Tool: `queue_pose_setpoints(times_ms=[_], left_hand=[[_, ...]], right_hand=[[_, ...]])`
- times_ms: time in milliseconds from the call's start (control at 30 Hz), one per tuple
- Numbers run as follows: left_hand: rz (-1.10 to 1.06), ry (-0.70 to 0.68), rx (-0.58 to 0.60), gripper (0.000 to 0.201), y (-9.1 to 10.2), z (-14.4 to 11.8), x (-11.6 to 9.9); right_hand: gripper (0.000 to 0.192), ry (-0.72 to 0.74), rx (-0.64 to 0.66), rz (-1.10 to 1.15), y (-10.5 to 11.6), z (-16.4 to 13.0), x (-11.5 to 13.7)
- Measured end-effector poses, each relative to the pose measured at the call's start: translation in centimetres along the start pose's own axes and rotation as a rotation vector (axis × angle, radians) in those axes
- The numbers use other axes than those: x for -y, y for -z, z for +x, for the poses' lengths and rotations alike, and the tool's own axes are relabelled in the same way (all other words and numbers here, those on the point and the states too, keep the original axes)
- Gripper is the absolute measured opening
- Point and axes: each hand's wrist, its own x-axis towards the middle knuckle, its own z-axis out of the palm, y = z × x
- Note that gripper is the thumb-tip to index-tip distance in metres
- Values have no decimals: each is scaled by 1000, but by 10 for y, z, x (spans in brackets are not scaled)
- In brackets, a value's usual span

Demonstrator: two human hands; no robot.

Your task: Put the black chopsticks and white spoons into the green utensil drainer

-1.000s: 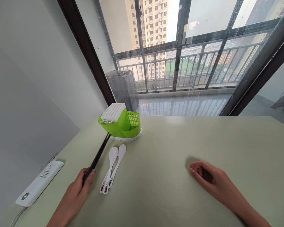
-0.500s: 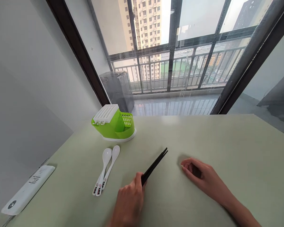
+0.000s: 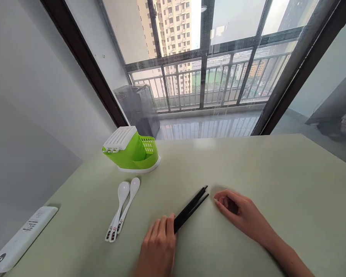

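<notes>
Black chopsticks [image 3: 191,207] lie in a slightly fanned bundle, their tips pointing away and to the right. My left hand [image 3: 159,240] is closed around their near ends, low over the table. To their right, my right hand [image 3: 238,212] rests on its side on the tabletop, fingers curled and thumb near the index fingertip, with nothing seen between them. Left of my left hand lie white spoons [image 3: 123,192] with patterned handle ends, bowls pointing away. Behind the spoons stands a green utensil holder [image 3: 134,152] with a white slotted top and a white base.
The pale green table [image 3: 262,169] ends at a glass door with dark frames [image 3: 272,111]. A white power strip-like bar [image 3: 24,236] lies along the left edge by the grey wall [image 3: 40,127]. Beyond the glass is a balcony with a railing.
My left hand has shifted its grip, and the chopsticks are now lower and spread into more visible sticks. The view has turned slightly right. My right hand keeps its curled pose.
</notes>
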Motion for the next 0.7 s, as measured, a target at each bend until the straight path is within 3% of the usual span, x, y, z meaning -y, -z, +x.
queue_pose_setpoints(times_ms=[133,267,500,700], left_hand=[[62,-76,-198,43,-11,-10,7],[54,-67,-297,41,-13,-17,11],[-66,-129,-232,38,19,-17,22],[-91,78,-321,36,42,-6,57]], right_hand=[[30,-10,13,24,-1,0,-2],[29,-25,15,39,0,-1,-2],[31,-38,27,50,2,-2,-1],[32,-51,26,51,1,-2,-2]])
